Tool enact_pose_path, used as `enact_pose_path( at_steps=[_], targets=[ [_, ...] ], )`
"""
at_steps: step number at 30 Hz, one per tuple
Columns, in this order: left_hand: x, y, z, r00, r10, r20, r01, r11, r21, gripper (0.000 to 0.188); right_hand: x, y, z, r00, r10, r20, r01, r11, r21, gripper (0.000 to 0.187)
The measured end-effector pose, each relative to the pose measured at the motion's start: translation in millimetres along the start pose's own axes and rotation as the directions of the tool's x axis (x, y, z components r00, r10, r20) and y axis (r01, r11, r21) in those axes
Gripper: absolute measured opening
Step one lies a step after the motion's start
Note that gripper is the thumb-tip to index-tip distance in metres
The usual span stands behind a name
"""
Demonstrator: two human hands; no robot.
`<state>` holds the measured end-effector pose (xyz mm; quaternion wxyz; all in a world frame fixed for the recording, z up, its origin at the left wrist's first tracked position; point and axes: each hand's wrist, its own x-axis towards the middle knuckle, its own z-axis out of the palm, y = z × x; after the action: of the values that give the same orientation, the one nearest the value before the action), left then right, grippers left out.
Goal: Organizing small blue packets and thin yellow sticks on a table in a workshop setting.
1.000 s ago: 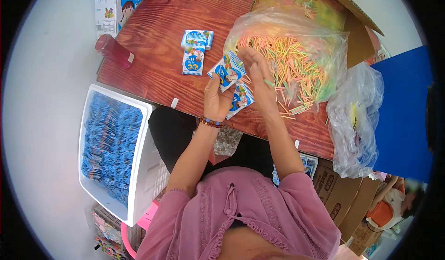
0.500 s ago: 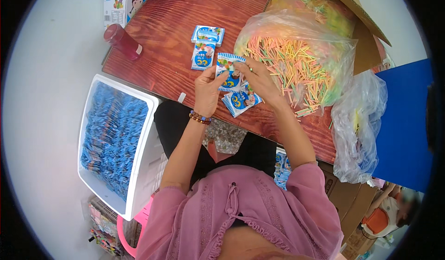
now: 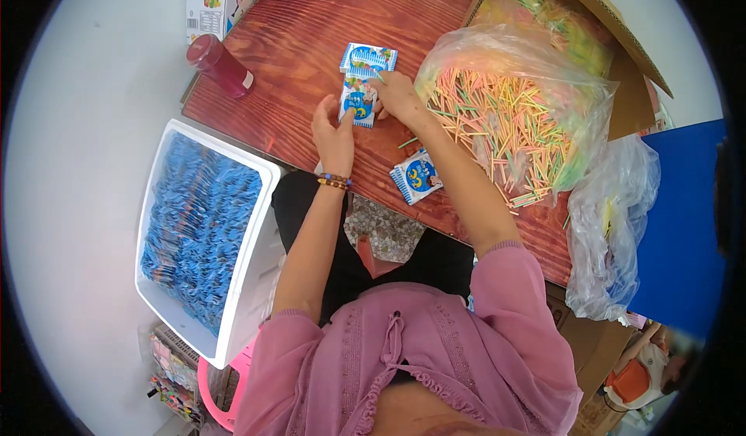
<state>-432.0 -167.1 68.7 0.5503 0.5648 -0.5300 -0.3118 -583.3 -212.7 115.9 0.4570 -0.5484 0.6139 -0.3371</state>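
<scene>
Worktop: red-brown grained wood.
Loose packet: near the front edge.
Left hand: thumb on the middle packet, fingers parted.
Right hand: fingers bent at its right side — grip can't be told.
Handling: probably best guided flat, lightly — squeezing could crease it.
Far packet: meets its far end.
Stick bag: right.
Wall: pale.

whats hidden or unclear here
Head view: count of overlapping packets; upper ones cover lower.
Head view: whether the right hand grips anything, screened by its own back.
Head view: top of the blue-and-white carton, cut off by the upper edge.
Head view: anything deeper in the white bin, covered by blue packets.
</scene>
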Motion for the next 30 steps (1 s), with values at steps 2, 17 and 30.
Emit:
enact_pose_path(
  at_steps=[2, 17, 30],
  targets=[
    [-7, -2, 3, 0.999, 0.009, 0.054, -0.016, 0.993, 0.113, 0.044, -4, 8, -2, 0.999, 0.037, -0.007, -0.036, 0.999, 0.034, 0.029],
    [-79, 41, 2, 0.901, 0.119, 0.417, -0.283, 0.889, 0.359, 0.030, -87, 26, -54, 0.933, -0.109, 0.344, 0.358, 0.388, -0.849, 0.018],
    [-81, 37, 10, 0.821, 0.378, 0.429, -0.544, 0.747, 0.382, 0.016, -158, 59, -117, 0.803, -0.499, -0.326, -0.099, 0.428, -0.898, 0.031]
  ],
)
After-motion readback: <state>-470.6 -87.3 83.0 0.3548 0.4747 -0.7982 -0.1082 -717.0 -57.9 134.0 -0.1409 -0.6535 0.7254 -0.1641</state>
